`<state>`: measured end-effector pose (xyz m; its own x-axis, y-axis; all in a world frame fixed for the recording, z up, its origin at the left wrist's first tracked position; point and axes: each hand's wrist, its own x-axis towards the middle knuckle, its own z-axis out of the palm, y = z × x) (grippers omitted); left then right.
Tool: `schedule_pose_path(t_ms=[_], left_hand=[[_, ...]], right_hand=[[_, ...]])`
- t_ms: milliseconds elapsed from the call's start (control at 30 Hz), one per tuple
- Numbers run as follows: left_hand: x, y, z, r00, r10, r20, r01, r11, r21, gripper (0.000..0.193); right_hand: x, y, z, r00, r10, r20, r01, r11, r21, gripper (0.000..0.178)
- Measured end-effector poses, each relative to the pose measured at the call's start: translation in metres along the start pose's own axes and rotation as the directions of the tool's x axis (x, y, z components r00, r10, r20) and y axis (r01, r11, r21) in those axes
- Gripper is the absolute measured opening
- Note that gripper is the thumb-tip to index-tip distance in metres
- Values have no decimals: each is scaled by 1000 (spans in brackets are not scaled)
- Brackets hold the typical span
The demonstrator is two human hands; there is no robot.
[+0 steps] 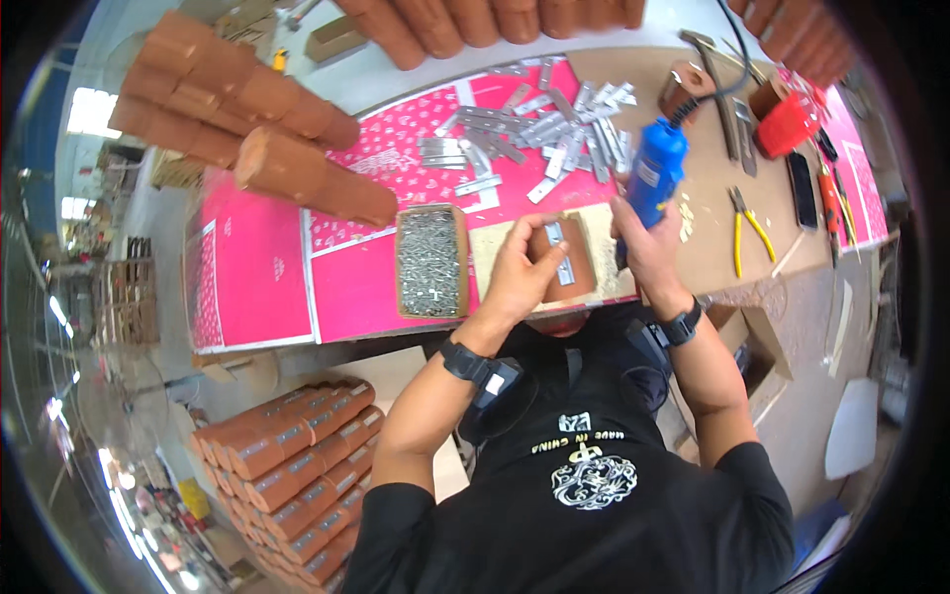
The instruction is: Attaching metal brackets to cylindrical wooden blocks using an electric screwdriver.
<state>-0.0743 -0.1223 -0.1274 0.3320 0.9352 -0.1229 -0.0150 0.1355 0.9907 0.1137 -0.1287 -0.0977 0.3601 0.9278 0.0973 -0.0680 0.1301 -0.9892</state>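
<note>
My left hand [521,269] is closed on a short reddish-brown cylinder [582,275], its thumb pressing a silver metal strip [562,259] along the top. Beneath the cylinder is a pale wooden block [612,279]. My right hand [648,246] grips a corded blue electric screwdriver [657,168] just right of the cylinder, tilted with its cord end up and away. Its tip is hidden by the hand. Left of the block, an open cardboard box [462,247] holds many small screws [427,262]. A loose pile of metal strips [554,134] lies beyond the block.
Brown cylinders [228,94] are stacked at the back left, with one [312,178] lying in front. More [297,465] are piled below the table at left. Yellow-handled pliers [750,233], a black phone [803,190], a red object [789,121] and a hammer [714,59] lie at right.
</note>
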Motion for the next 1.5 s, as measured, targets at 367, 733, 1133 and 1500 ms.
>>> schedule_pose_path(t_ms=[367,733,1133,1500], left_hand=[[72,21,-62,880,475,5,-160,285,945,16],[97,-3,-72,947,309,89,-101,23,995,17],[4,29,-83,858,512,-38,-166,347,923,21],[10,35,-74,873,436,-219,123,237,964,15]], right_hand=[[-7,8,-11,999,-36,-10,36,999,14,32],[-3,-1,-5,1000,-11,3,11,999,-51,32],[-4,13,-14,996,-83,35,82,996,44,31],[-1,10,-27,997,-45,70,44,999,17,41]])
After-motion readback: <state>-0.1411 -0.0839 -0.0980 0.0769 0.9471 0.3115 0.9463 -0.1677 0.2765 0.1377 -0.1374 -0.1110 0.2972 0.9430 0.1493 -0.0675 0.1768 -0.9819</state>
